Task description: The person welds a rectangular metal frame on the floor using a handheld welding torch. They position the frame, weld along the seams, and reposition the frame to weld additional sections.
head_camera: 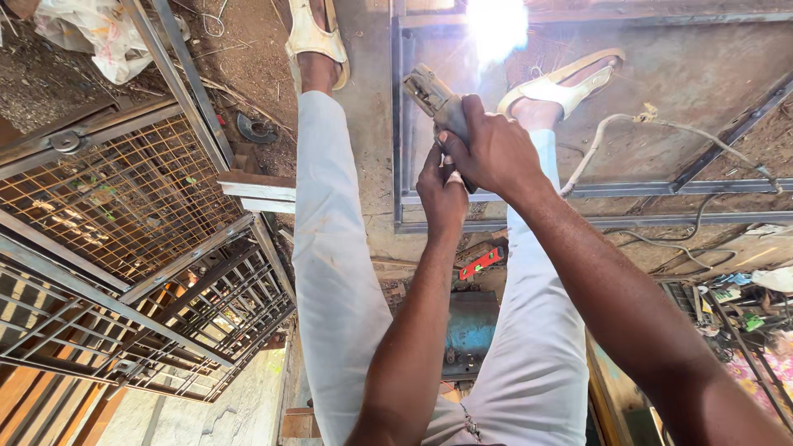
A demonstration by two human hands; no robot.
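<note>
hands, left and right, clasp grinder above frame edge.

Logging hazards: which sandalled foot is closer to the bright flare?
The sandalled foot on the picture's right, just beside the bright flare on the metal frame. The other foot stands off the frame, farther away.

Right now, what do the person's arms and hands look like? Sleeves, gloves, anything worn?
Both forearms are bare: no sleeves in view. The left hand and right hand wear no gloves, and no rings, watch or bands show on the fingers or wrists. Below the arms, light grey trousers.
</note>
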